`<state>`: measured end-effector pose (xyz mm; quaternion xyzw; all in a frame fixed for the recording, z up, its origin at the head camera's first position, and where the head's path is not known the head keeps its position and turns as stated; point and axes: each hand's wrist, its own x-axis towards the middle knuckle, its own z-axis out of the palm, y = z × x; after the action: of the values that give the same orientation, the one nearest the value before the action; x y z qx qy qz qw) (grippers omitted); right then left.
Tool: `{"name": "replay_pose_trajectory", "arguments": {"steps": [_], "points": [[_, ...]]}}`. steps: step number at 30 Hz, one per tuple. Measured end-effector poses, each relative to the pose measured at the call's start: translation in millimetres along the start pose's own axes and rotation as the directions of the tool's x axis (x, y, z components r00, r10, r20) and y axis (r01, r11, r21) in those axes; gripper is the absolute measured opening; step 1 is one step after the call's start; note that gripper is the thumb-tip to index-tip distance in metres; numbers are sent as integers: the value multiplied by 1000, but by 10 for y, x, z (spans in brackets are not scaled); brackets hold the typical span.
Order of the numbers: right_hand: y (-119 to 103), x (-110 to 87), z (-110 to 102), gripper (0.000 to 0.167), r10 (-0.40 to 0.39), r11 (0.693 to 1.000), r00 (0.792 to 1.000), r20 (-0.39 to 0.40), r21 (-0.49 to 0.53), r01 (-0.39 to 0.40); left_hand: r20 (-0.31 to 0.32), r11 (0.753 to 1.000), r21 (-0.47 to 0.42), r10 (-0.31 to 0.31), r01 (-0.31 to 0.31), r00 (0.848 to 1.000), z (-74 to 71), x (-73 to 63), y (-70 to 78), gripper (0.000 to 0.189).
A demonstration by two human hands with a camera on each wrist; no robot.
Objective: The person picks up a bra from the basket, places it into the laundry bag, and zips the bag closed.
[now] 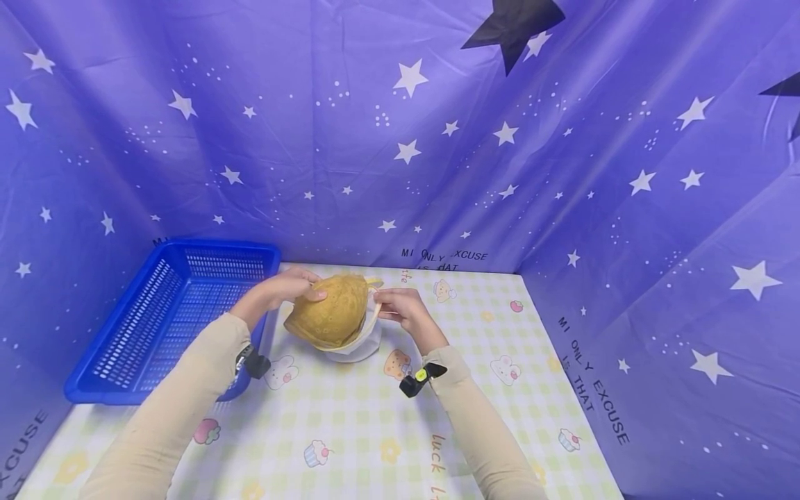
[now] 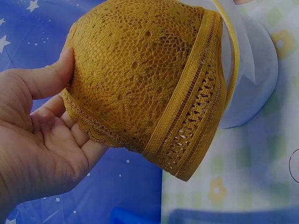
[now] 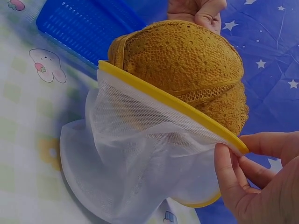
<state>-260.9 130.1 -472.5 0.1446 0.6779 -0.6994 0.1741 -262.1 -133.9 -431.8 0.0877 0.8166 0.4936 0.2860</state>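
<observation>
A mustard-yellow lace bra (image 1: 334, 309), its cups folded together, is held up over the table by my left hand (image 1: 290, 286). In the left wrist view the thumb lies on the outer lace and the fingers sit under the scalloped edge. My right hand (image 1: 403, 305) pinches the yellow-trimmed rim of a white mesh laundry bag (image 3: 135, 154) between thumb and fingers. The bag's mouth is spread, and in the right wrist view the lower part of the bra sits inside it, showing faintly through the mesh. The bag's rounded bottom hangs close over the tablecloth.
A blue plastic basket (image 1: 134, 389) with perforated walls stands on the table's left, beside my left forearm. The checkered tablecloth (image 1: 356, 417) has cartoon prints. Purple star-patterned curtains (image 1: 350, 139) enclose the table at the back and on both sides.
</observation>
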Motion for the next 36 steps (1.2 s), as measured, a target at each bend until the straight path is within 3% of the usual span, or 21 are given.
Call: {"name": "replay_pose_trajectory", "arguments": {"steps": [16, 36], "points": [[-1, -4, 1, 31, -3, 1000, 1000, -12, 23, 3, -8, 1000, 28, 9, -9, 1000, -8, -8, -19, 42], [-3, 29, 28, 32, -4, 999, 1000, -25, 42, 5, 29, 998, 55, 17, -18, 999, 1, -4, -12, 37]]}}
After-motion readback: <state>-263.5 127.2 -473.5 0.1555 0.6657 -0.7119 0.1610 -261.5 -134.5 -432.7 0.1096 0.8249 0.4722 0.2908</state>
